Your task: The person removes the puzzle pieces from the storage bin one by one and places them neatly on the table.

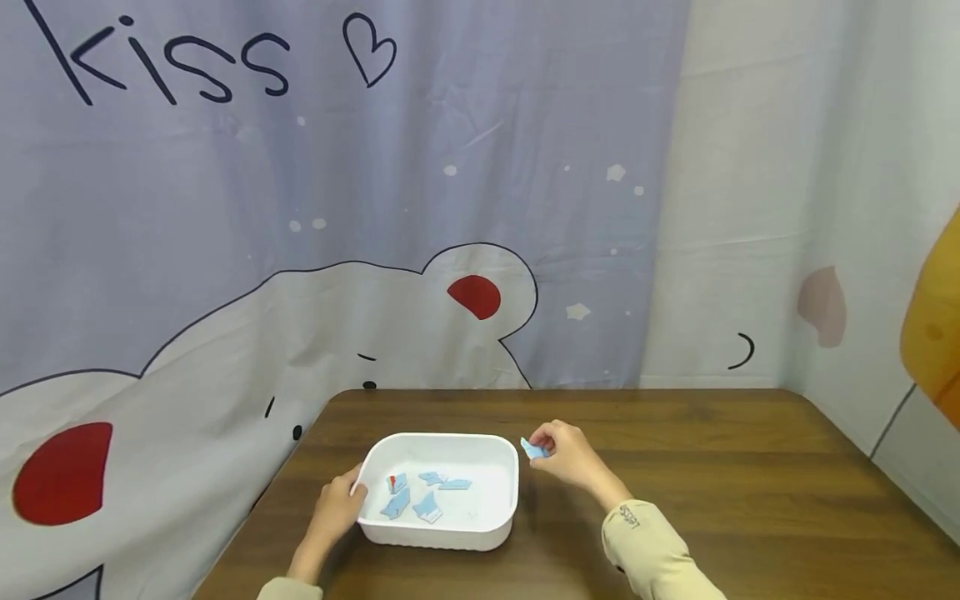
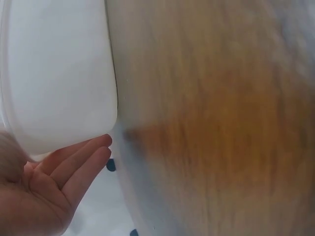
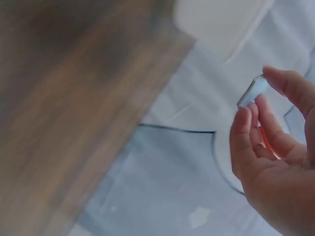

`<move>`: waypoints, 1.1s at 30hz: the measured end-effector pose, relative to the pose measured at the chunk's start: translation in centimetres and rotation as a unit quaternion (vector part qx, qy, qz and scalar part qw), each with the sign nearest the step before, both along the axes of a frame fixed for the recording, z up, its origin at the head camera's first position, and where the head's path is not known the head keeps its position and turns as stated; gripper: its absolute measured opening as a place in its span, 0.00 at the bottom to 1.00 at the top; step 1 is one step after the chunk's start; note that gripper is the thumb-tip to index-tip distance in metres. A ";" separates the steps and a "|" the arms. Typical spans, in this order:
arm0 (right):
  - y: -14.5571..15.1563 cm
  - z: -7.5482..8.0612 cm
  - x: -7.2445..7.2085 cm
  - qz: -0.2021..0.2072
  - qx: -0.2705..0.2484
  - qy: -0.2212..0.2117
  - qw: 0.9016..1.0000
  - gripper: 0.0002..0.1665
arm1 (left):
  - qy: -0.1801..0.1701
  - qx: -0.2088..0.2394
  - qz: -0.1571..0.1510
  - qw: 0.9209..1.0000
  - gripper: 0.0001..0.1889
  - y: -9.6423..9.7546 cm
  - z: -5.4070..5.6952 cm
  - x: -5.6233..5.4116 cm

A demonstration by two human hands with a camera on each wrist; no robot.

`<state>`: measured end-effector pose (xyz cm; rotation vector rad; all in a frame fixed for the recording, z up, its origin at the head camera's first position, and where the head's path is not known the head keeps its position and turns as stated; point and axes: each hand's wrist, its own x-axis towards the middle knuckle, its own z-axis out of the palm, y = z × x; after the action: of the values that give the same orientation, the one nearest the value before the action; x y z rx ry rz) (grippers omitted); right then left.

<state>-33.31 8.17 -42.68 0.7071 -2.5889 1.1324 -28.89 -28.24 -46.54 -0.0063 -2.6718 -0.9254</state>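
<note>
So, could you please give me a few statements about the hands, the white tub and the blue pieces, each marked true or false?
1. The right hand pinches a blue piece in its fingers. True.
2. That piece already lies inside the white tub. False: it is held just outside the tub's right rim.
3. The left hand rests against the tub's left side. True.
4. The tub holds nothing. False: several blue pieces lie on its floor.
5. The tub stands on a brown wooden table. True.
</note>
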 end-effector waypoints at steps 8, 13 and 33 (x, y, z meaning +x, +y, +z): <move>1.5 -2.7 0.9 0.049 0.082 -0.090 0.991 0.11 | -0.002 -0.002 0.002 1.000 0.21 -0.3 0.5 0.1; 1.5 -3.7 1.2 0.066 0.091 -0.134 0.985 0.12 | -0.005 -0.001 0.002 1.000 0.20 -0.4 0.3 0.0; 1.1 -3.5 0.9 0.104 0.088 -0.130 0.982 0.11 | 0.004 -0.012 0.008 1.000 0.20 -1.2 0.0 0.0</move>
<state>-32.39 9.28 -46.19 0.9441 -2.9192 1.1298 -28.85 -29.41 -46.58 0.0062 -2.6720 -0.8871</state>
